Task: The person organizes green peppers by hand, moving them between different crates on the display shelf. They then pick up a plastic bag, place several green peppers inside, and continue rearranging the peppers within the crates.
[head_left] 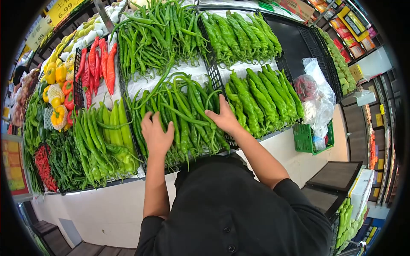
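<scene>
Long thin green peppers [184,112] lie in a loose pile in the front middle of the display. My left hand [156,133] rests on the left part of this pile, fingers spread and bent over the peppers. At its right side my right hand [224,116] touches the peppers with thumb and fingers apart, beside the black crate divider [212,72]. Neither hand is closed round a pepper. Behind them is a second heap of thin green peppers [164,32]. Wrinkled green peppers [267,96] lie in rows to the right.
Red peppers [97,66], pale green peppers [115,123] and netted yellow peppers [58,117] are on the left. At the right a green basket [304,138] hangs at the display edge with plastic bags [321,100] in it. A black crate [299,47] stands behind.
</scene>
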